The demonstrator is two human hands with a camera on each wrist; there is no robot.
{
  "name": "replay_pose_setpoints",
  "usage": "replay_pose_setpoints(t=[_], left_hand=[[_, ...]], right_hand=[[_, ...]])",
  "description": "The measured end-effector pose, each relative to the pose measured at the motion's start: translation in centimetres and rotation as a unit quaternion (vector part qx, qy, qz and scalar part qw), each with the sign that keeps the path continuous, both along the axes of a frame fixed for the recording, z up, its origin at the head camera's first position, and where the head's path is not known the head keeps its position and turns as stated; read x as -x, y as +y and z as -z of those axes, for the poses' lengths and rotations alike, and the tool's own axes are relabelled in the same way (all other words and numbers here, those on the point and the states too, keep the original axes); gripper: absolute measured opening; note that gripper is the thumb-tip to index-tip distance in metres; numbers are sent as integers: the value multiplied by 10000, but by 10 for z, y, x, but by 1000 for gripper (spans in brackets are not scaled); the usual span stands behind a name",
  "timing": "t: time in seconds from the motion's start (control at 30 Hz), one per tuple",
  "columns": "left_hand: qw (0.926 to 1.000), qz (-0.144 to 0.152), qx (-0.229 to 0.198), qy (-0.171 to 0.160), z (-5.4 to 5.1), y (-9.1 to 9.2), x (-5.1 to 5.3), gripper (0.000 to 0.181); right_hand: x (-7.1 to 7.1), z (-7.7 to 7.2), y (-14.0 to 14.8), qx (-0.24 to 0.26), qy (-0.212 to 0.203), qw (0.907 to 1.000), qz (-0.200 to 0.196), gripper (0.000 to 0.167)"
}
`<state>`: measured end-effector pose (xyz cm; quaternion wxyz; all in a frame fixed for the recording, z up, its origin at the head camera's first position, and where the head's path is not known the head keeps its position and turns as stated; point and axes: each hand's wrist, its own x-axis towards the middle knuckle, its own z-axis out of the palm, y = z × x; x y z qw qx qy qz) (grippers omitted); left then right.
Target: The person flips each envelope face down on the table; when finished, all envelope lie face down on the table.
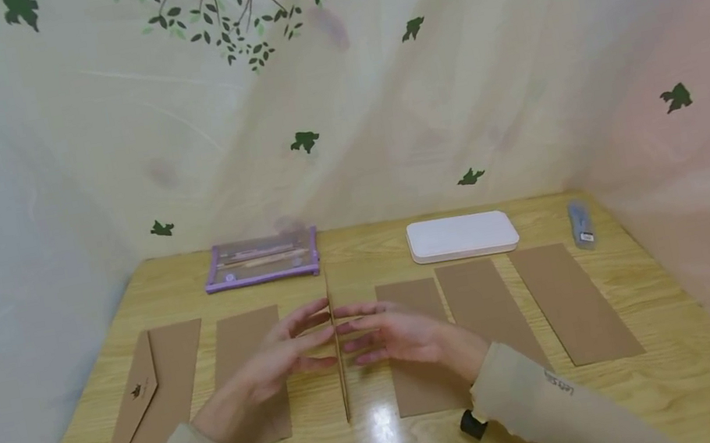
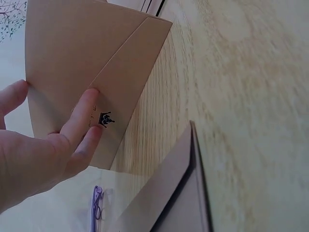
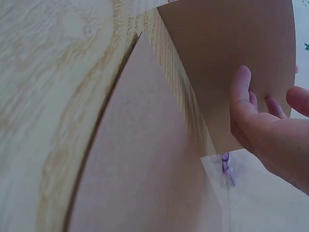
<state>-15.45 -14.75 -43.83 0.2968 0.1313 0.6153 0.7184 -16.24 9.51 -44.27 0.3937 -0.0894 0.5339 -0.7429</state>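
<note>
The envelope (image 1: pixel 344 386) is upright, seen edge-on, in the middle of the head frame, between my two hands. My left hand (image 1: pixel 270 367) touches its flap side with unclenched fingers; my right hand (image 1: pixel 411 334) touches the plain side, fingers loose too. Flat on the counter (image 1: pixel 697 383) lie two envelopes (image 1: pixel 177 387) at lower left and three brown ones (image 1: pixel 483 302) toward lower right. Behind sit a purple-edged pouch (image 1: pixel 262 261), left of centre, and a white case (image 1: pixel 462 236), right of centre.

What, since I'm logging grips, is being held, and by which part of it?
An upright envelope, by its broad faces between the hands: left hand on the flap side, right hand at the plain side.
</note>
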Motion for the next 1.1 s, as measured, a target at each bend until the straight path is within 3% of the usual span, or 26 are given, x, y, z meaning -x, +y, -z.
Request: replay_pose_setpoints(t=[0.47, 0.83, 1.1], left_hand=[[9991, -309, -159, -262, 3, 0, -1, 75], [9989, -216, -247, -340, 3, -3, 0, 77], [9980, -75, -467, -420, 4, -16, 3, 71]], right_hand=[[1, 2, -3, 116, -112, 9998, 86, 45], [-2, 6, -2, -106, 163, 9998, 24, 42], [-2, 8, -3, -181, 257, 9995, -76, 48]])
